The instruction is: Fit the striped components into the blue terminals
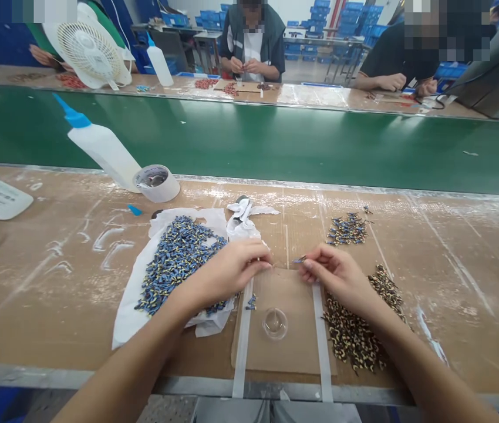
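Note:
My left hand (232, 267) is closed in a pinch just above the taped cardboard pad (293, 346); what it holds is too small to name. My right hand (335, 273) pinches a small blue part (299, 259) by its thin end. Left of my left hand, a heap of blue parts (174, 261) lies on a white plastic bag (128, 320). Under my right wrist spreads a pile of dark, yellow-flecked parts (355, 338). A small clear round dish (275, 323) rests on the pad between my hands.
A smaller cluster of blue parts (347, 229) lies farther back. A tilted white squeeze bottle (102, 147) and a tape roll (158, 183) stand at the back left beside the green conveyor belt (276, 141). Across the belt sit other people and a white fan (88, 53).

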A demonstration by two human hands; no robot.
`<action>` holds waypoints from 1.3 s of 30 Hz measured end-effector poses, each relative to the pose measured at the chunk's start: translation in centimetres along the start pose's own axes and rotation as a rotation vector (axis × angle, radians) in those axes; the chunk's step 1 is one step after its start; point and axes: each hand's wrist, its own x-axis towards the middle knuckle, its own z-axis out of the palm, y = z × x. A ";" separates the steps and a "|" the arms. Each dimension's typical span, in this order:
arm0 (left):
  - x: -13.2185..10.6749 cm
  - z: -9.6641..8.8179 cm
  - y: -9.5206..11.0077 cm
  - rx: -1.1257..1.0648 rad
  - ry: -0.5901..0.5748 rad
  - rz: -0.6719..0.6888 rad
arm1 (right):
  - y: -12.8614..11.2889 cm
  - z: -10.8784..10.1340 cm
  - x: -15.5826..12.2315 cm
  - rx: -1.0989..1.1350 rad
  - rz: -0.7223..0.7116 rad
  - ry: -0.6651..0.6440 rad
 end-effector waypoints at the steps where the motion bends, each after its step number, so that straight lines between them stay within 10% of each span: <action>1: -0.4 -0.8 0.0 0.011 -0.019 -0.033 | 0.1 -0.9 0.2 -0.042 -0.021 0.070; 13: -3.0 0.1 0.7 0.148 -0.296 -0.192 | 3.7 -9.3 2.1 -0.593 0.024 0.670; 39: -2.6 0.4 0.4 0.289 -0.298 -0.101 | 2.6 -9.0 1.5 -0.481 0.000 0.618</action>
